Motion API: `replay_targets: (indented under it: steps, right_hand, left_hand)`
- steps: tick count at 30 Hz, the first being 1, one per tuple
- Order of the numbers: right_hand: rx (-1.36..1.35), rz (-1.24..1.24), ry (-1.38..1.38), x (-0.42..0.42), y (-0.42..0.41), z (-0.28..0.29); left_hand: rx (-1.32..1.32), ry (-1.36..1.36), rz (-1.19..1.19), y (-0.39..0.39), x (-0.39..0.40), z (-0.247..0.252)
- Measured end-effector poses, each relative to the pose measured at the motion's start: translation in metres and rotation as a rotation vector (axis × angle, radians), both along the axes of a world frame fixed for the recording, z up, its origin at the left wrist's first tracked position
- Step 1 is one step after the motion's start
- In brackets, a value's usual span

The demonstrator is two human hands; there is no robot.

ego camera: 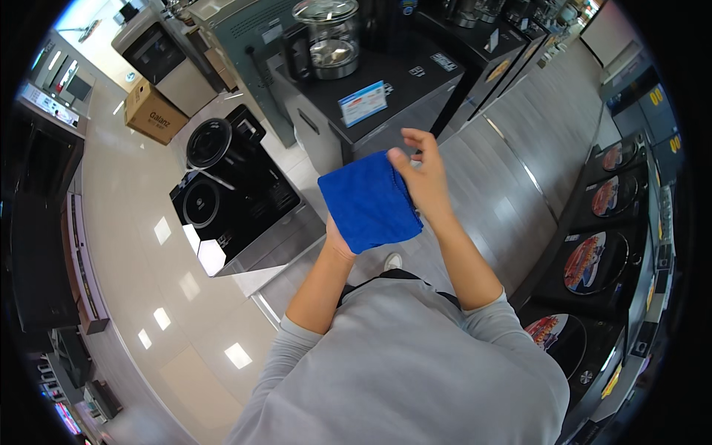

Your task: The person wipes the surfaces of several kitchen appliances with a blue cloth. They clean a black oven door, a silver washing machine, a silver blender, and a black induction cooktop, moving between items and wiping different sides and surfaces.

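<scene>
A folded blue cloth (370, 203) with a stitched edge lies flat across my left hand (336, 236), in front of my body. The cloth hides nearly all of that hand; only its heel and edge show. Beside the cloth's right edge is my right hand (425, 181), fingers bent and apart. Its thumb tip is at the cloth's upper right corner; whether it presses on the fabric is hard to tell.
A black-topped display stand (400, 103) ahead holds a glass kettle (334, 41) and a price card (362, 103). Left stands a black glossy counter (261, 189) with a dark appliance (210, 142). A Galanz carton (154, 114) sits on the floor. Black appliances (598, 261) line the right.
</scene>
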State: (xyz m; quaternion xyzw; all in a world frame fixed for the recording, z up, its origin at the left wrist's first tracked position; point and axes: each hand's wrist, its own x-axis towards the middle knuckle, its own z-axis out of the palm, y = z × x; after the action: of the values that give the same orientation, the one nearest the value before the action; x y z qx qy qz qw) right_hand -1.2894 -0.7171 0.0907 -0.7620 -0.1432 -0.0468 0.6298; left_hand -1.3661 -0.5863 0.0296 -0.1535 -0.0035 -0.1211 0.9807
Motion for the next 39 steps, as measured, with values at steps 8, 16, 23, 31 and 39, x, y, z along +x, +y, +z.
replay_targets:
  steps: [8,16,23,31,39]
  right_hand:
    - [-0.312,0.033,0.17,-0.02,-0.094,-0.003]
    - [-0.354,-0.006,-0.456,-0.024,-0.121,0.008]
    - [-0.301,-0.081,-0.504,0.002,-0.149,-0.011]
    - [-0.162,0.237,-0.701,-0.002,-0.169,-0.016]
    - [-0.227,0.686,-0.44,0.024,-0.125,-0.01]
  left_hand:
    - [0.302,-0.027,0.073,-0.066,0.053,0.013]
    - [0.37,-0.073,0.07,-0.132,0.088,-0.002]
    - [0.254,-0.004,-0.208,-0.153,0.101,-0.025]
    - [0.353,-0.046,0.035,-0.16,0.116,-0.021]
    - [0.898,-0.055,0.039,-0.157,0.154,0.013]
